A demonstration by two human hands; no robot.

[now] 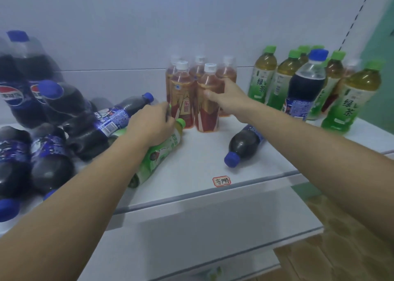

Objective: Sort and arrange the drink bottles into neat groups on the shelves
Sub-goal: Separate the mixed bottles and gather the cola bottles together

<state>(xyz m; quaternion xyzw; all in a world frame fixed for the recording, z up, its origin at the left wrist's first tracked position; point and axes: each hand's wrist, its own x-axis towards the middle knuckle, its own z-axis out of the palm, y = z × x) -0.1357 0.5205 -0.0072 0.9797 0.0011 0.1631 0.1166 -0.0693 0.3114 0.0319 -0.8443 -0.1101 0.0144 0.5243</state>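
Note:
Several red-labelled tea bottles with white caps (183,93) stand grouped at the back centre of the white shelf (198,152). My right hand (226,99) wraps the front right one (207,110). My left hand (152,123) presses on a green tea bottle (157,152) that lies on its side, green cap toward the red group. A small cola bottle (243,144) lies on the shelf under my right forearm, blue cap toward me. Green tea bottles (349,97) stand at the right with one upright cola bottle (302,89) among them.
A heap of cola bottles (51,131), large and small, mostly lying down, fills the left of the shelf. A small red-bordered label (221,181) sticks near the shelf's front edge. Lower shelves (191,227) show beneath. The white back wall is close behind.

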